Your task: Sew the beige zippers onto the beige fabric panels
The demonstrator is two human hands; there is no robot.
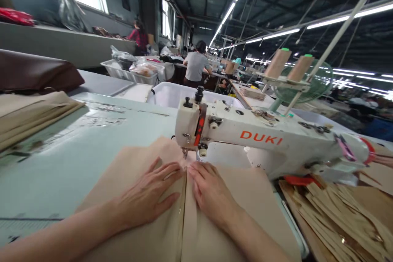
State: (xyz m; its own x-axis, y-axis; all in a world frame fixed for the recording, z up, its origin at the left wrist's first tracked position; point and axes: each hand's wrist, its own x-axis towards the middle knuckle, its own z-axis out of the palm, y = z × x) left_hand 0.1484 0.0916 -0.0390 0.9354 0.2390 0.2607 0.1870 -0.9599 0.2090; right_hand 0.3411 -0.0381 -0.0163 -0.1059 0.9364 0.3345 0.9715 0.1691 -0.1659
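Note:
A large beige fabric piece (pixel 119 180) lies across the sewing table, with a seam or zipper line (pixel 183 213) running down its middle. My left hand (pixel 150 192) rests flat on the fabric left of that line, its fingers stretched toward the needle area. On the other side, my right hand (pixel 211 190) lies on the fabric with fingers extended forward and close together. Both sets of fingertips are just in front of the presser foot (pixel 185 154) of a white sewing machine (pixel 227 127). The cloth passes under the foot.
Stacked beige pieces (pixel 37 110) lie at left, near a dark brown material (pixel 37 71). At right are beige strips (pixel 337 213), and thread cones (pixel 278 62) stand behind the machine. A white bin (pixel 172 90) is beyond the table. Two people work farther back.

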